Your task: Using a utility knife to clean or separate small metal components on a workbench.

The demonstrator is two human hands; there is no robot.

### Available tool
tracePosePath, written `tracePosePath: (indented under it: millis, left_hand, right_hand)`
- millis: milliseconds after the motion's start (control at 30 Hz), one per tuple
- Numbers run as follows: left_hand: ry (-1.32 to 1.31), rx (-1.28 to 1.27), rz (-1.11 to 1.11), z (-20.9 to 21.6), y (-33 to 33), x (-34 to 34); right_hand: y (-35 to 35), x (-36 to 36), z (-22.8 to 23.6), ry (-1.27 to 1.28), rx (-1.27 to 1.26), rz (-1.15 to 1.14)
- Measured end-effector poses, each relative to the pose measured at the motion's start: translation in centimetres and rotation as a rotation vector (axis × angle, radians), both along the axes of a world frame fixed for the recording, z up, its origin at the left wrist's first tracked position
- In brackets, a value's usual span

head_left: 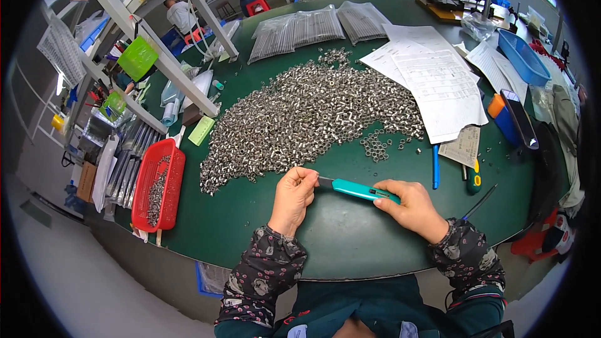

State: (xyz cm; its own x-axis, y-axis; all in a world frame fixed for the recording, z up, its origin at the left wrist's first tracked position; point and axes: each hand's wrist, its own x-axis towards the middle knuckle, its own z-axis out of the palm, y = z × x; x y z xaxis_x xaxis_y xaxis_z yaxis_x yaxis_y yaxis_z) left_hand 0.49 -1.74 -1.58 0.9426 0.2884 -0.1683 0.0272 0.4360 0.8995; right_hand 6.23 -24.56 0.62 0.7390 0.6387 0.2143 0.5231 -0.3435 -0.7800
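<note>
My right hand [410, 205] is closed around the teal handle of a utility knife [357, 189], held level above the near part of the green table. The knife's dark blade end points left, toward my left hand [294, 195]. Thumb and fingers of that hand are pinched together at the blade tip; whatever sits between them is hidden. Just beyond both hands spreads a large heap of small silvery metal rings [300, 116]. A loose cluster of the same rings [374, 148] lies at the heap's near right edge.
A red basket [177, 181] holding small metal parts stands at left. Clear bags of metal rods [316, 25] lie at the back. Papers [438, 87], a blue pen [436, 166], a yellow-handled screwdriver [474, 178] and a phone [519, 119] are at right. A metal frame [156, 56] rises at left.
</note>
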Motion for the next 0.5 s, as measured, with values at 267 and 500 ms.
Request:
tracePosePath:
  millis: [267,500]
  left_hand:
    - [0.0,-0.142,0.053,-0.1,0.2,-0.3]
    - [-0.013,-0.16,0.04,-0.2,0.4,-0.2]
  right_hand:
    - [0.5,-1.0,0.6,-0.36,-0.006,-0.11]
    - [0.5,-0.6,0.0,-0.155,0.031,-0.019]
